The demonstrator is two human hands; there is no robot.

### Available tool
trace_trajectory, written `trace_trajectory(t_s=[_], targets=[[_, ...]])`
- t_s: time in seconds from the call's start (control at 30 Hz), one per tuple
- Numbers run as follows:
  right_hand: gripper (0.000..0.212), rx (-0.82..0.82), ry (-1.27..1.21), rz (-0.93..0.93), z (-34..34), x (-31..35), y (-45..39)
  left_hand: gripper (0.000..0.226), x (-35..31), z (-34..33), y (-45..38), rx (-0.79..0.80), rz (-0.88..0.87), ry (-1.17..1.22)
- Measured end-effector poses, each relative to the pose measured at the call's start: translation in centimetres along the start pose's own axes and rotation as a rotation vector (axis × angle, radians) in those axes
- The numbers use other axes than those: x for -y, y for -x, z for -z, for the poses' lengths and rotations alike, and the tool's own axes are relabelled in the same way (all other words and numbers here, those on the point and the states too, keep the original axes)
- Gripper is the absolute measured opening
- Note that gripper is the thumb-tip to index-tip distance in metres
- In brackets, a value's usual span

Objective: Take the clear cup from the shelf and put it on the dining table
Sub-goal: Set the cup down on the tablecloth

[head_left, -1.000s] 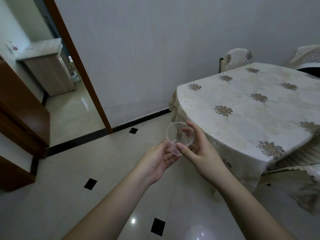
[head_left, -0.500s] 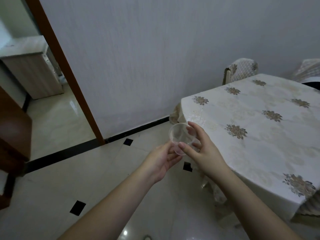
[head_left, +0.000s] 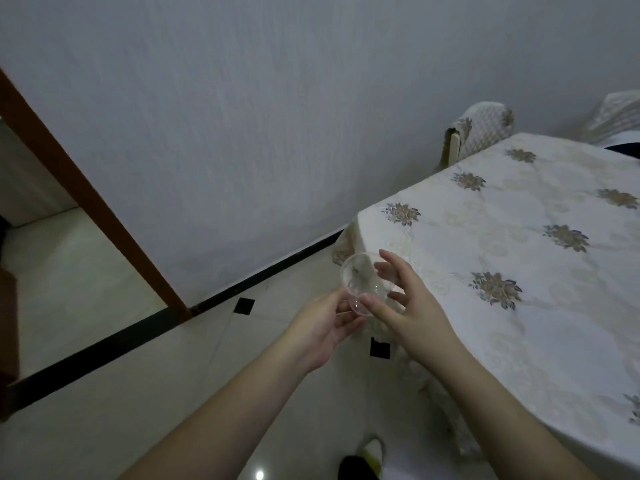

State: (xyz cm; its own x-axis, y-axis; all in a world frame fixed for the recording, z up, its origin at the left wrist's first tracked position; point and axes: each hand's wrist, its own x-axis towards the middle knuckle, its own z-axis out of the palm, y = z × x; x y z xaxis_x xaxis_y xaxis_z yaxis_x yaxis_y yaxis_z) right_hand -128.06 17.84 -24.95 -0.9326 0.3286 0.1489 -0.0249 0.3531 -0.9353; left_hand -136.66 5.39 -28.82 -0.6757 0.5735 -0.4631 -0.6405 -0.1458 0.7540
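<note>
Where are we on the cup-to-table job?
Done: the clear cup is off the shelf, which isn't in view. In hand: left hand and right hand both hold it, near the dining table corner. Left: move it over the tablecloth, set it down and let go.

Head-worn view, forward and down

A home dining room: a clothed table [head_left: 519,258] right of the hands, covered chairs [head_left: 479,131] beyond, tiled floor [head_left: 104,427] below.
</note>
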Motion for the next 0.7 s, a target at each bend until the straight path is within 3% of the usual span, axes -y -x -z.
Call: trace_trajectory(t_s=[0.1,0.37,0.5,0.7], targets=[[0.069,-0.023,-0.028,-0.004,1.1,-2.0,-3.8,0.023,-1.4,-1.1,-4.4,-0.011,0.022,0.005],[0.068,-0.044,-0.018,-0.072,5.5,-5.9,-13.9,0.028,-5.7,-5.1,-14.6,-0.035,0.084,-0.056],[0.067,-0.058,-0.023,-0.107,6.8,-7.9,-18.1,0.014,-6.9,-6.3,-19.5,-0.061,0.105,-0.057],[0.071,-0.114,-0.006,-0.165,7.7,-10.2,-22.6,0.02,-8.7,-6.9,-25.6,-0.036,0.147,-0.104]])
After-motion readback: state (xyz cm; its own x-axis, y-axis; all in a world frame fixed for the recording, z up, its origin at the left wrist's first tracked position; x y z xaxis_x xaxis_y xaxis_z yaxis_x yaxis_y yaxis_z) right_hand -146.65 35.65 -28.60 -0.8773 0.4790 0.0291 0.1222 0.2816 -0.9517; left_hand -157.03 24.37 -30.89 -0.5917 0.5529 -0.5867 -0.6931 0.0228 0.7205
